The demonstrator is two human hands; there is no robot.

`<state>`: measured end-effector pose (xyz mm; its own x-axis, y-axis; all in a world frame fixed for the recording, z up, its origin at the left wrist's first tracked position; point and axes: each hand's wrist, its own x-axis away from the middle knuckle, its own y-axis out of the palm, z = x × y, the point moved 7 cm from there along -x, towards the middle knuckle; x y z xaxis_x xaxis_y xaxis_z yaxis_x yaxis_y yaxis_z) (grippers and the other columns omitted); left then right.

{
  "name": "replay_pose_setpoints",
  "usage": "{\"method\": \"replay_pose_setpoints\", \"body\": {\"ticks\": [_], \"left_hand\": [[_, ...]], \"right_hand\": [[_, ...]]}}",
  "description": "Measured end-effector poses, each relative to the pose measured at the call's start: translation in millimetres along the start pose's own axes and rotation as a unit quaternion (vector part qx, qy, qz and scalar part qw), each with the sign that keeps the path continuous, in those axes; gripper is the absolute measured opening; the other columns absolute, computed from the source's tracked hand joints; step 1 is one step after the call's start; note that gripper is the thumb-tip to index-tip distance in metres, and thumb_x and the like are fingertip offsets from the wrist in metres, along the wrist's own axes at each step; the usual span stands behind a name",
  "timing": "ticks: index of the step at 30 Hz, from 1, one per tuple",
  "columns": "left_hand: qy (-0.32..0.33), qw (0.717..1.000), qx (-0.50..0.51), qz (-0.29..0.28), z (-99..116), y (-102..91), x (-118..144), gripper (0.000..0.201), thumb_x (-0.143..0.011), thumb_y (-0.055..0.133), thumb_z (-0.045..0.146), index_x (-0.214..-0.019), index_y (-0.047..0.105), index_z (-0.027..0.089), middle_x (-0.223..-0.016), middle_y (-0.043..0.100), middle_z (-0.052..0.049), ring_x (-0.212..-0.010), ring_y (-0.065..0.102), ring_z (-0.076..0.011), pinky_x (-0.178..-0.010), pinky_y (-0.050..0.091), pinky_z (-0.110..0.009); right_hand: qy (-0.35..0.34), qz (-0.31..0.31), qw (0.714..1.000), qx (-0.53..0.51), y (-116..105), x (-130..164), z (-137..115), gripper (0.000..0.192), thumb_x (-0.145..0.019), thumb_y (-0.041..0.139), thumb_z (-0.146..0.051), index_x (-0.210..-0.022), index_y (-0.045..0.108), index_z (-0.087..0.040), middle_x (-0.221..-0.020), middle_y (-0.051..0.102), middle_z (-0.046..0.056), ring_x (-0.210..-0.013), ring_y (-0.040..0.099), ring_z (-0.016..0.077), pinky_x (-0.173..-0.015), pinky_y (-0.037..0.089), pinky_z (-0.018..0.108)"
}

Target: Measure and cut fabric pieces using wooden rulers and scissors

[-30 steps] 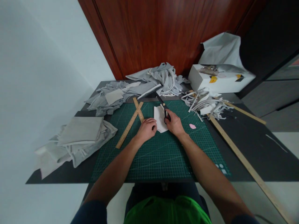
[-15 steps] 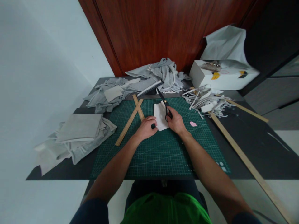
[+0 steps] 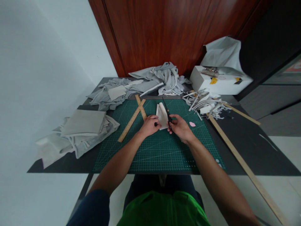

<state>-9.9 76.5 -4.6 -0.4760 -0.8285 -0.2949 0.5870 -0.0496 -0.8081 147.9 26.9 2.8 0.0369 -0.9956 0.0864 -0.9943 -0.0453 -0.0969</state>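
Observation:
Between my hands a small whitish piece of fabric [image 3: 162,116] stands slightly curled above the green cutting mat [image 3: 150,153]. My left hand [image 3: 150,125] pinches its left edge between thumb and fingers. In my right hand [image 3: 180,126] is a pair of black scissors [image 3: 167,113], the blades pointing away from me along the fabric's right edge. The right fingers are wrapped around the handles, and some fingertips are close to the fabric's lower right corner; whether they touch it I cannot tell. Just left of my left hand lie two crossed wooden rulers [image 3: 131,121].
A folded fabric stack [image 3: 83,122] lies left. Grey cloth scraps [image 3: 168,78] are heaped at the back, with thin offcut strips [image 3: 205,102] at right beside a white box [image 3: 218,81]. A long wooden ruler [image 3: 235,152] overhangs the front edge. A pink scrap [image 3: 192,124] is on the mat.
My right hand has turned, bringing the scissors from over the fabric to its right edge, with the blades more upright in view. The fabric has curled and looks narrower. The camera has shifted slightly.

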Motion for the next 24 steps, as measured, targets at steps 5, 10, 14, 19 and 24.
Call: {"method": "replay_pose_setpoints", "body": {"ticks": [5,10,14,19,24], "left_hand": [[0.006,1.0,-0.019,0.008,4,-1.4,1,0.01,-0.078,0.073,0.014,-0.072,0.067,0.02,-0.112,0.072,-0.007,-0.112,0.066,-0.0254,-0.108,0.05,-0.045],[0.001,0.998,-0.042,0.038,2,-8.2,-1,0.011,-0.08,0.069,0.015,-0.073,0.063,0.022,-0.1,0.073,-0.006,-0.112,0.064,-0.0272,-0.108,0.048,-0.047],[-0.008,0.999,-0.034,0.037,-5,-9.5,-6,0.012,-0.083,0.067,0.015,-0.074,0.062,0.023,-0.099,0.073,-0.005,-0.114,0.064,-0.0263,-0.11,0.048,-0.046],[-0.028,0.999,-0.011,0.027,-18,-10.8,-8,0.01,-0.082,0.067,0.015,-0.079,0.066,0.024,-0.123,0.073,-0.004,-0.131,0.058,-0.0283,-0.117,0.044,-0.051],[-0.035,0.999,0.0,0.017,-25,-9.5,-8,0.01,-0.08,0.072,0.015,-0.083,0.07,0.024,-0.13,0.072,-0.004,-0.135,0.057,-0.0297,-0.117,0.044,-0.053]], "right_hand": [[0.059,-0.023,0.998,0.016,2,27,11,0.041,-0.078,0.074,-0.034,-0.11,0.052,-0.022,-0.067,0.063,-0.007,-0.048,0.058,0.0114,-0.041,0.044,0.021],[0.081,-0.051,0.995,0.013,-1,52,21,0.041,-0.079,0.075,-0.036,-0.111,0.054,-0.021,-0.063,0.064,-0.006,-0.043,0.054,0.0109,-0.037,0.038,0.02],[0.107,-0.042,0.993,0.01,-3,56,23,0.037,-0.078,0.077,-0.029,-0.106,0.055,-0.022,-0.063,0.068,-0.004,-0.042,0.054,0.0113,-0.035,0.036,0.019],[0.169,-0.034,0.983,0.055,-5,43,26,0.029,-0.073,0.081,-0.022,-0.084,0.054,-0.023,-0.066,0.073,0.003,-0.056,0.071,0.0199,-0.048,0.056,0.027],[0.172,-0.13,0.928,0.305,-10,40,13,0.032,-0.078,0.079,-0.033,-0.055,0.06,-0.022,-0.058,0.071,0.007,-0.062,0.075,0.0249,-0.055,0.055,0.028]]}}
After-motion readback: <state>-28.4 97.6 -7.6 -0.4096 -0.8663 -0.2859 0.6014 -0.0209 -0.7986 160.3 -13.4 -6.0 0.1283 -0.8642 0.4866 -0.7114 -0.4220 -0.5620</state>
